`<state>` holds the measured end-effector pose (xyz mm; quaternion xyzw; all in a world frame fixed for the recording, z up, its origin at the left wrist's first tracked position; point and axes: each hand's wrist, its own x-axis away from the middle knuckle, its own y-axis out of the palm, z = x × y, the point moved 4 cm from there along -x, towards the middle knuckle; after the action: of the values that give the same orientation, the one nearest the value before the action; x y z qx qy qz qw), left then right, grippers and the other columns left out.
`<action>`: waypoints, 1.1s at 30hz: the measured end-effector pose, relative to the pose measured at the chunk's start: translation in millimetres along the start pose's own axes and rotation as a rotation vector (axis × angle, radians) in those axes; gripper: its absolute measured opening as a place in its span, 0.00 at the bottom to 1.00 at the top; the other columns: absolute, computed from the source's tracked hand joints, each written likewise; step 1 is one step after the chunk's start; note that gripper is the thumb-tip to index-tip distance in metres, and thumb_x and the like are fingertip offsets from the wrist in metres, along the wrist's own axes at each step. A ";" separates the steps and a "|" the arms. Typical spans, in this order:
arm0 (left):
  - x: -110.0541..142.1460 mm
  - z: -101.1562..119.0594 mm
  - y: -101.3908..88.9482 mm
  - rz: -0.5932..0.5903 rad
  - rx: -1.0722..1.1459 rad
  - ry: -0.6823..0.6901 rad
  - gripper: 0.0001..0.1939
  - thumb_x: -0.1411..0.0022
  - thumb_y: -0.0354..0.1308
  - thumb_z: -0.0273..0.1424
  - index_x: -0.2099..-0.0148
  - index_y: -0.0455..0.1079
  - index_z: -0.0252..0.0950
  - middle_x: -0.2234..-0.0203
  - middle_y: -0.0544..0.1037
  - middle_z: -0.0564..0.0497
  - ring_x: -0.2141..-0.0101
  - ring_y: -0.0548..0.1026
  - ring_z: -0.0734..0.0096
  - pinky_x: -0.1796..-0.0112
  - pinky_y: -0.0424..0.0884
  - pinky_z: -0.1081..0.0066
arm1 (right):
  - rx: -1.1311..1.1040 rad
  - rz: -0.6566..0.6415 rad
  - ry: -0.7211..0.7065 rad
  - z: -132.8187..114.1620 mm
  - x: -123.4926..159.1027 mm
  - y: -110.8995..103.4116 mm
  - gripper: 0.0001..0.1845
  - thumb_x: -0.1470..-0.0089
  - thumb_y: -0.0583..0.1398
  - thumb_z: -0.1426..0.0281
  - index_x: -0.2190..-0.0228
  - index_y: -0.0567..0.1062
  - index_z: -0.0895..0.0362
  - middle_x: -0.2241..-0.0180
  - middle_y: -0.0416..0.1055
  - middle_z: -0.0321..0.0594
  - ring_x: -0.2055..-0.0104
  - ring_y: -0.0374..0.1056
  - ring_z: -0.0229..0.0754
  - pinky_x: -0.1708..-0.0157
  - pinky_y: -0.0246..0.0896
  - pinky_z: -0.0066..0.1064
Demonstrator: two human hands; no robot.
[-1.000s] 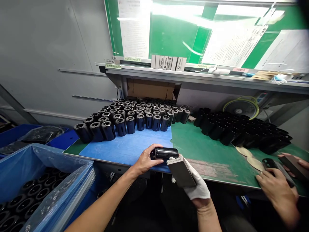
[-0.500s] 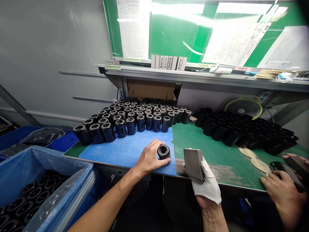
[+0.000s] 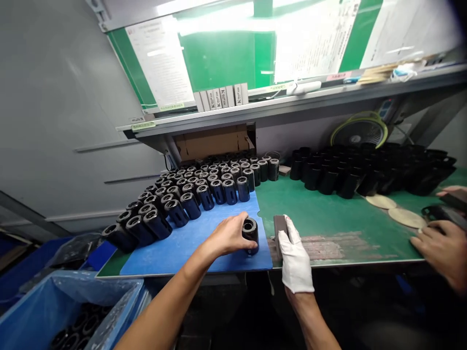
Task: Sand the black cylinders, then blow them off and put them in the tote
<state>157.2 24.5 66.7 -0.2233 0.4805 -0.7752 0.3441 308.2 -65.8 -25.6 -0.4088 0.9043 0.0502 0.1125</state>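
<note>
- Nearest, the blue bin (image 3: 65,290) is sitting off the front left corner of the counter (image 3: 317,206).
- On my right hand (image 3: 297,262), gloved fingers are gripping a dark block (image 3: 279,232) just inside the front edge; I can't tell how its thumb is lying.
- With my left hand (image 3: 226,236) I'm pinching a black cylinder (image 3: 251,234) upright between thumb and fingers, near the blue mat's (image 3: 164,255) right edge.
- Sideways, green surface is giving room between the block and two pale discs (image 3: 405,218).
- Farther, cylinder rows (image 3: 190,206) are crowding the mat's back.
</note>
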 end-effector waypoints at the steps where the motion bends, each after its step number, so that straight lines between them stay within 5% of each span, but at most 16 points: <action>1: -1.4 -0.6 -1.5 -0.034 0.013 0.019 0.24 0.54 0.70 0.42 0.63 0.60 0.39 0.71 0.72 0.55 0.70 0.71 0.65 0.73 0.57 0.70 | -0.025 0.006 0.035 2.8 0.0 1.3 0.34 0.40 0.54 0.53 0.36 0.60 0.49 0.35 0.55 0.35 0.34 0.53 0.45 0.31 0.47 0.41; 7: -8.3 -0.9 0.1 -0.139 0.143 0.046 0.26 0.52 0.71 0.42 0.62 0.59 0.38 0.71 0.70 0.56 0.69 0.70 0.68 0.72 0.60 0.72 | -0.040 0.076 0.054 3.0 5.4 7.7 0.36 0.40 0.54 0.53 0.35 0.58 0.54 0.34 0.51 0.37 0.32 0.48 0.42 0.29 0.40 0.40; 11: -2.8 -1.6 3.8 -0.072 0.239 0.037 0.25 0.53 0.72 0.40 0.62 0.61 0.37 0.71 0.70 0.56 0.69 0.69 0.69 0.70 0.62 0.72 | -0.055 0.046 0.058 1.3 11.8 9.5 0.36 0.39 0.53 0.53 0.34 0.57 0.54 0.34 0.50 0.39 0.32 0.48 0.43 0.29 0.40 0.41; 17: 17.1 -15.0 36.0 -0.012 0.917 -0.048 0.29 0.48 0.70 0.40 0.49 0.61 0.37 0.53 0.75 0.45 0.71 0.75 0.70 0.71 0.70 0.70 | -0.038 0.033 0.140 10.3 9.4 -11.8 0.32 0.40 0.55 0.52 0.37 0.61 0.46 0.35 0.54 0.31 0.32 0.50 0.42 0.29 0.39 0.39; 20: 19.9 -25.9 50.6 0.094 1.078 -0.019 0.31 0.53 0.73 0.36 0.51 0.63 0.35 0.51 0.76 0.42 0.62 0.77 0.64 0.64 0.73 0.68 | -0.027 0.028 0.138 3.3 8.4 -19.1 0.32 0.41 0.56 0.54 0.37 0.62 0.46 0.35 0.55 0.31 0.33 0.51 0.42 0.29 0.41 0.40; 24: 20.4 -35.1 57.3 0.166 1.166 0.033 0.30 0.56 0.75 0.34 0.52 0.68 0.33 0.54 0.78 0.43 0.54 0.76 0.58 0.54 0.70 0.65 | 0.061 -0.004 0.027 -23.5 13.0 -15.2 0.33 0.42 0.58 0.55 0.38 0.64 0.50 0.36 0.56 0.33 0.34 0.53 0.43 0.30 0.43 0.39; 33: 26.1 -50.0 55.5 0.205 1.217 0.084 0.29 0.57 0.75 0.31 0.54 0.69 0.33 0.59 0.78 0.45 0.59 0.76 0.61 0.57 0.70 0.67 | 0.147 -0.096 -0.155 -49.3 24.6 11.0 0.32 0.41 0.59 0.57 0.37 0.63 0.50 0.36 0.55 0.39 0.34 0.54 0.49 0.31 0.46 0.49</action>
<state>123.8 17.8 -4.7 0.0910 -0.0158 -0.8814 0.4633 276.2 -85.5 16.1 -0.4372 0.8734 0.0098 0.2141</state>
